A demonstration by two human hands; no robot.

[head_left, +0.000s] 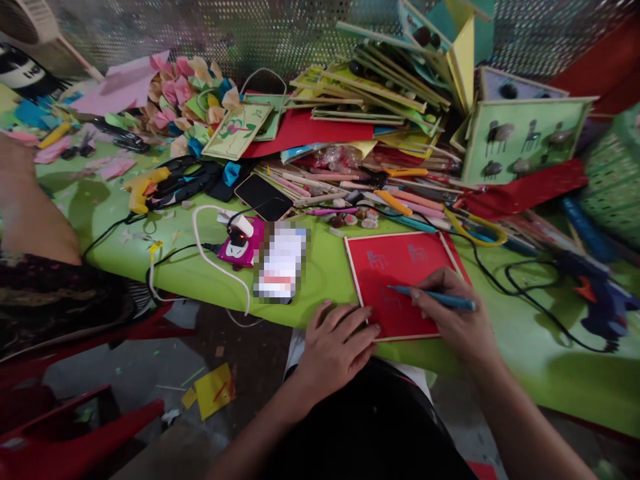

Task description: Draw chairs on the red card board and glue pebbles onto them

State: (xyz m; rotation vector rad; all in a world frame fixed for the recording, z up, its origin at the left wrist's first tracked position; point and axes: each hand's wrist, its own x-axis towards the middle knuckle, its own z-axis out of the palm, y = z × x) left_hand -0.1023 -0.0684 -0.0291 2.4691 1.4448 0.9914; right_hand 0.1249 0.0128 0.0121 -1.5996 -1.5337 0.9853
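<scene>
My right hand [450, 310] is closed around a blue felt-tip pen [445, 298], its tip at the surface of a red card [415, 313] edged with thin pale sticks. Two small dark chair-like drawings [376, 260] stand along the card's upper part, and fainter lines show below, near the pen tip. Flat across the card's lower left edge lies my left hand [343, 337], fingers stretched out, holding nothing. Just above the card is a small heap of pebbles [369, 219].
A lit phone [281, 263] and a purple power socket [241, 248] with cables lie left of the card. A blue glue gun [603, 300] rests at right. Behind are pens, scissors and stacked framed cards [380, 93]. Another person's arm [35, 207] is at far left.
</scene>
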